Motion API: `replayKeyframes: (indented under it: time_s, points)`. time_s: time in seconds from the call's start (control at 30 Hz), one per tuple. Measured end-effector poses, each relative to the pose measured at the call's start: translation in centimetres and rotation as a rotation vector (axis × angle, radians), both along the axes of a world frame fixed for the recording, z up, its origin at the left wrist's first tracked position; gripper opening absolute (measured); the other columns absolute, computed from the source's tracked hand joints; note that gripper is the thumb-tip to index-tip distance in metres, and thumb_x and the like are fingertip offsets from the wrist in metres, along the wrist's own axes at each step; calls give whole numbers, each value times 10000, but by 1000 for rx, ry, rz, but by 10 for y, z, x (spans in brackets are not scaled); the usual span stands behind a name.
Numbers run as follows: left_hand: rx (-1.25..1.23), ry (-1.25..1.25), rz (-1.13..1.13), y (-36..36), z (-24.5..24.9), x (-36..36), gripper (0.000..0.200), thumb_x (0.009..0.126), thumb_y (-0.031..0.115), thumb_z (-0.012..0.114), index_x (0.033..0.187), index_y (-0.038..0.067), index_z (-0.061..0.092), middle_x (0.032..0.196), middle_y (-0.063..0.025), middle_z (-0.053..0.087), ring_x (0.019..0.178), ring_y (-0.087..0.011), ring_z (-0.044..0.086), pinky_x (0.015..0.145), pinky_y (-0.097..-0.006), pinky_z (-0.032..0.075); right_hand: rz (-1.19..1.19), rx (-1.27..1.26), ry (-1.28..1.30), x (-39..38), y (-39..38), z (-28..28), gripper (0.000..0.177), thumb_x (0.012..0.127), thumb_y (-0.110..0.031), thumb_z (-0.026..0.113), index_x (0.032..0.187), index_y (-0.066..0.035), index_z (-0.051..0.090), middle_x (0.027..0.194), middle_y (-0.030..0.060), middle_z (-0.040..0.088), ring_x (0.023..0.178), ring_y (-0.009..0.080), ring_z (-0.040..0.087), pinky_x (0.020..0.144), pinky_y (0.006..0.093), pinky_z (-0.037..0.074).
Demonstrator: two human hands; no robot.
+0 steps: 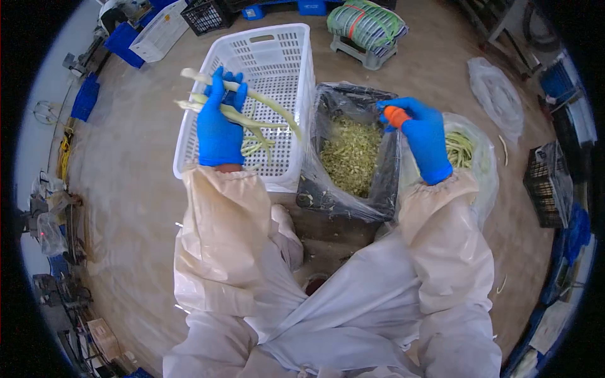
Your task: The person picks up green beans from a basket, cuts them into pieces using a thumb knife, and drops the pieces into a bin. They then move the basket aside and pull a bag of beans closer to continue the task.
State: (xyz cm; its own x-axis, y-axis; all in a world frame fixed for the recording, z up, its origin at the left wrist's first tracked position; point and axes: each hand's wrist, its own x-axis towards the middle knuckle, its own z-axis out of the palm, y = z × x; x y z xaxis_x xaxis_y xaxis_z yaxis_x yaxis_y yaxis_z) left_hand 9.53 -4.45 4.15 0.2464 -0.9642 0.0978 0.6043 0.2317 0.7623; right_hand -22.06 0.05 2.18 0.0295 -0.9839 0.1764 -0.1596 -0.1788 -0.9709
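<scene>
My left hand point(220, 123), in a blue glove, is closed round several long pale green vegetable stalks point(268, 107) above a white plastic crate point(293, 47). Their thick pale ends point left, and the thinner ends droop right. My right hand point(422, 135), also blue-gloved, is curled over the right edge of a black crate point(309, 192) lined with clear plastic. A short orange sleeve-like tool point(396, 116) shows at its thumb, with the index finger bent close above; its tip is too small to make out. Chopped green pieces point(351, 154) fill the lined crate's bottom.
Right of the black crate, a clear plastic bag point(485, 183) holds long green stalks point(459, 150). Ahead, a tied bundle point(367, 26) rests on a grey stool point(368, 58). An empty plastic bag point(496, 94) and a dark crate point(547, 186) lie to the right.
</scene>
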Motion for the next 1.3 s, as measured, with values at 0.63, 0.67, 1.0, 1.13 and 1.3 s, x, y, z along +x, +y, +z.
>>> replayKeyframes:
  time_s: [0.63, 0.67, 1.0, 1.13, 1.3]
  points:
    - [-20, 241, -171, 6, -10, -18, 368, 923, 145, 502, 1238, -23, 415, 1220, -159, 462, 1208, -294, 428, 981, -355, 448, 215, 297, -380, 61, 16, -38, 252, 881, -104, 535, 1049, 69, 604, 911, 154, 654, 747, 188, 628, 692, 291, 509]
    - [-14, 230, -164, 7, -10, -19, 369, 922, 150, 506, 1235, -23, 417, 1212, -157, 470, 1200, -291, 436, 978, -353, 450, 199, 253, -394, 58, 16, -30, 245, 884, -105, 528, 1028, 76, 609, 876, 155, 659, 706, 191, 631, 654, 289, 518]
    - [376, -314, -491, 30, -11, -56, 281, 853, 213, 596, 1045, 8, 603, 908, -76, 654, 800, -134, 614, 642, -224, 455, -110, -68, 199, 20, 0, -20, 194, 835, -173, 579, 925, -21, 658, 786, 127, 661, 605, 210, 608, 561, 329, 476]
    - [331, -667, -571, 51, 8, -90, 313, 820, 143, 633, 1105, 20, 597, 1003, -50, 638, 756, -77, 556, 639, -200, 446, -181, -296, 487, 24, 9, -10, 156, 790, -172, 600, 877, -61, 664, 755, 124, 627, 636, 287, 568, 609, 369, 449]
    - [-167, -708, -242, 43, -25, -105, 265, 782, 96, 671, 1031, 19, 624, 976, -44, 661, 816, -173, 623, 709, -279, 491, -79, -572, 559, 35, 18, 0, 126, 751, -124, 597, 837, -53, 654, 716, 123, 592, 712, 310, 545, 778, 407, 423]
